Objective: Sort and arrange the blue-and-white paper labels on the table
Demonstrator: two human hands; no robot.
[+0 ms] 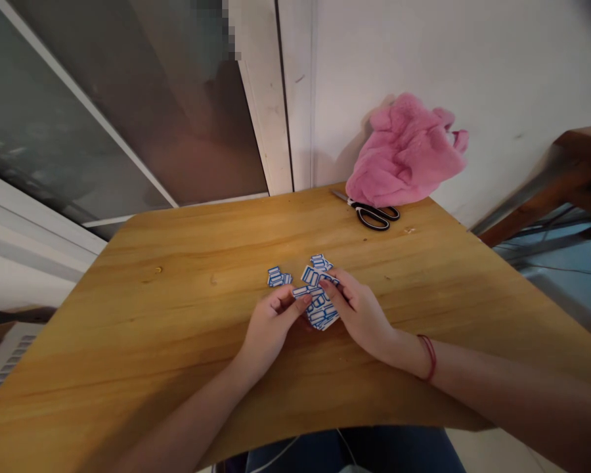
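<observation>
Between my hands, above the wooden table (192, 341), are several small white sticker labels (319, 303) with blue borders, overlapping like a fan. My left hand (272, 323) pinches them at the left edge, thumb on top. My right hand (362, 315) pinches the right side, its thumb also lying over the labels; a red cord circles that wrist. A small pile of similar labels (278, 277) lies on the table just beyond my left fingers. More labels (320, 261) show past my right fingertips; whether these are held or lying on the table I cannot tell.
Black-handled scissors (373, 215) lie at the back of the table, blades partly beside a pink plush cloth (406, 154) against the wall. A tiny yellowish ring (158, 270) is at the left. Sliding glass panels (142, 98) stand behind; a wooden piece of furniture (571, 157) is at the right.
</observation>
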